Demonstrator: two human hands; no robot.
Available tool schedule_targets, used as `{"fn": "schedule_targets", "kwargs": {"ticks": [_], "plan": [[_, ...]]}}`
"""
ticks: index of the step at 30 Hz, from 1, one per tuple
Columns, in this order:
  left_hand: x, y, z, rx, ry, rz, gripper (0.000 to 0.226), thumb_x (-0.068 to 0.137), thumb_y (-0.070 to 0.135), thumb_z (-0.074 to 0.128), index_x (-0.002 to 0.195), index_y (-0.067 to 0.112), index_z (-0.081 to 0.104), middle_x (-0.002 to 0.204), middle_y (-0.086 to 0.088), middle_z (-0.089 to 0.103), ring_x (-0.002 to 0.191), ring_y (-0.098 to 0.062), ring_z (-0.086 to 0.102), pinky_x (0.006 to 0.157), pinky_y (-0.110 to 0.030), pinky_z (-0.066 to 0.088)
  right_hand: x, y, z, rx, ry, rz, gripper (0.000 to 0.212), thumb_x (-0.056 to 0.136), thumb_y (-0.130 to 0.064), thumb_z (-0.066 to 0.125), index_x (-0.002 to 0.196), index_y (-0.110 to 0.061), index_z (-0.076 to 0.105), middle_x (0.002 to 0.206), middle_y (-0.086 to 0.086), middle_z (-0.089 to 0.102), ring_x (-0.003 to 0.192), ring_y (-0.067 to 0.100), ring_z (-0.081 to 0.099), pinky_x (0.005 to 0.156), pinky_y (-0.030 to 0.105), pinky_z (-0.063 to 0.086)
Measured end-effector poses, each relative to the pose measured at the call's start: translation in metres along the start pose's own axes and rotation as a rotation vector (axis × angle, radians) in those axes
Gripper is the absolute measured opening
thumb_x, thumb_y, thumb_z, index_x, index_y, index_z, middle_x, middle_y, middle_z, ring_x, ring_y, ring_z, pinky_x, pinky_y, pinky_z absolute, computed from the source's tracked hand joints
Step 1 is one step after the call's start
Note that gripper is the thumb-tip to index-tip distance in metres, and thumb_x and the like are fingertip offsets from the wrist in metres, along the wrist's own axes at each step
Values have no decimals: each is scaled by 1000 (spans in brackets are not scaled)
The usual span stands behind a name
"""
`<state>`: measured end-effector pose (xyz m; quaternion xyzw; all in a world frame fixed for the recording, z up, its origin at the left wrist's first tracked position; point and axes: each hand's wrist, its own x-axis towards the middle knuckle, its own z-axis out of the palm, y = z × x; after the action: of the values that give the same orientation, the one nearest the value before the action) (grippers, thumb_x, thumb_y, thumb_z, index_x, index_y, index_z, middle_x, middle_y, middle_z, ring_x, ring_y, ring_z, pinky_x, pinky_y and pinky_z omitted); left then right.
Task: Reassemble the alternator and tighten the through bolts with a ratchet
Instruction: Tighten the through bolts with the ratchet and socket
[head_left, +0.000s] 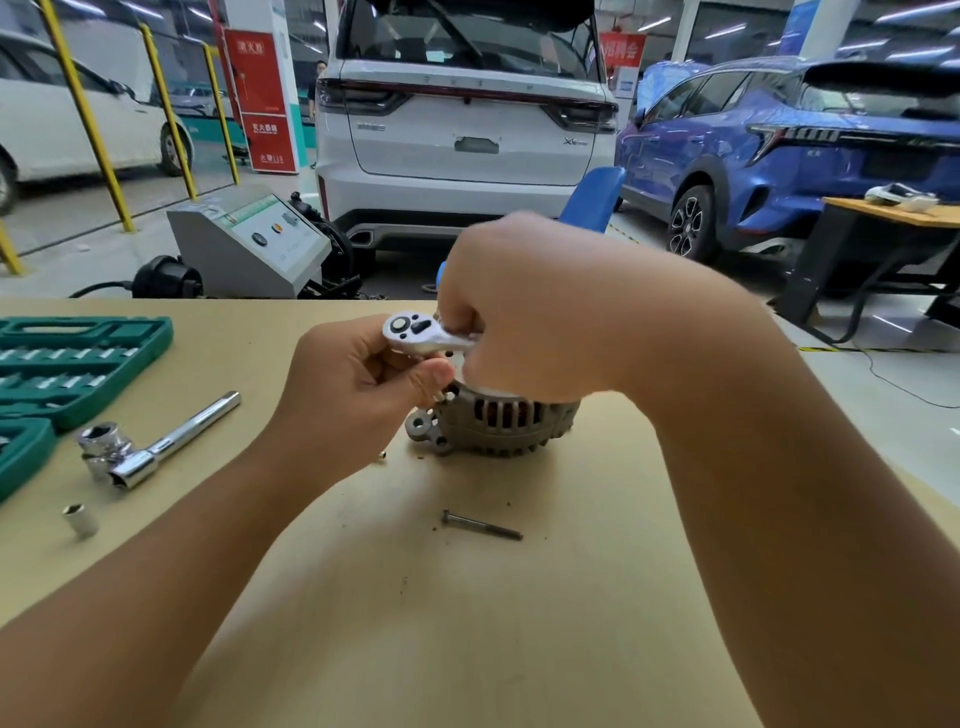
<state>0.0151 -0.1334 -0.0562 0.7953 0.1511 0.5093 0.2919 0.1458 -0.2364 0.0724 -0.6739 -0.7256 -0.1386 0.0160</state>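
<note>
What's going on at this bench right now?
A person is working a ratchet on top of an alternator that sits on the table. The right hand grips the ratchet handle; the left hand holds near its head. One through bolt lies loose on the table in front, so at least that one is not yet fitted. A socket set lies open at left.

You worked in a car repair garage: a white SUV (467, 114) and blue car (789, 150) stood behind your bench (467, 597), a socket set (78, 364) beside you.
</note>
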Motion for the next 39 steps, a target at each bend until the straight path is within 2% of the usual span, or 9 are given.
{"fn": "schedule_targets", "kwargs": {"ticks": [4, 10, 14, 18, 22, 25, 28, 34, 39], "plan": [[-1, -4, -1, -9, -31, -27, 5, 85, 30, 76, 89, 32, 73, 76, 12, 74, 66, -11, 71, 63, -17, 54, 0, 15, 2, 9, 177, 116, 34, 77, -9, 59, 100, -33, 68, 79, -10, 45, 62, 15, 47, 52, 27, 25], [-1, -2, 0, 2, -47, 8, 10, 91, 26, 76, 97, 33, 73, 77, 18, 73, 67, -7, 69, 65, -15, 52, 12, 10, 7, 4, -117, -33, 10, 85, -26, 64, 95, -27, 61, 77, -9, 49, 67, 14, 51, 66, 31, 48], [2, -1, 2, 13, -56, -2, 13, 90, 27, 73, 98, 36, 72, 77, 15, 74, 67, -12, 71, 62, -17, 53, 1, 15, 0, 59, -88, -36, 6, 91, -24, 66, 89, -23, 72, 72, -7, 57, 61, 9, 54, 49, 23, 38], [2, -2, 4, 25, -36, 0, 12, 90, 29, 73, 102, 32, 74, 78, 11, 75, 67, -13, 72, 61, -15, 53, -5, 19, -5, 161, -104, -19, 16, 91, -27, 69, 104, -21, 76, 72, -5, 65, 52, 13, 66, 45, 26, 55], [1, -1, -1, 18, -66, -16, 14, 87, 29, 80, 99, 34, 75, 83, 12, 77, 73, -12, 74, 68, -19, 58, -4, 23, -3, 163, -81, -28, 22, 92, -33, 71, 114, -32, 73, 76, -17, 49, 67, 4, 49, 52, 21, 33], [1, -4, -6, 244, -99, 46, 19, 81, 23, 88, 92, 29, 73, 79, 12, 71, 69, -8, 64, 62, -11, 45, -1, 29, 0, 201, -90, 17, 25, 94, -32, 69, 118, -27, 73, 79, -11, 59, 67, 6, 52, 54, 21, 36], [0, -5, -4, 290, -105, 6, 23, 76, 11, 91, 86, 19, 72, 82, 4, 66, 64, -12, 52, 61, -14, 40, 1, 29, 2, 210, -93, 35, 21, 96, -30, 67, 110, -18, 77, 81, 3, 68, 65, 13, 57, 54, 23, 43], [-2, -3, 3, 389, -81, 34, 28, 69, 6, 95, 82, 5, 70, 69, 20, 47, 61, -3, 46, 59, -9, 38, 1, 24, -1, 221, -108, 5, 11, 94, -31, 70, 87, -25, 74, 64, -8, 58, 58, 7, 53, 49, 19, 35], [-5, -3, 7, 393, -48, 111, 27, 76, 15, 92, 91, 4, 73, 72, 21, 48, 63, 1, 48, 61, -9, 37, -1, 19, -3, 212, -124, -17, 5, 94, -28, 71, 96, -29, 75, 68, -12, 51, 60, 8, 47, 41, 10, 33]]}}
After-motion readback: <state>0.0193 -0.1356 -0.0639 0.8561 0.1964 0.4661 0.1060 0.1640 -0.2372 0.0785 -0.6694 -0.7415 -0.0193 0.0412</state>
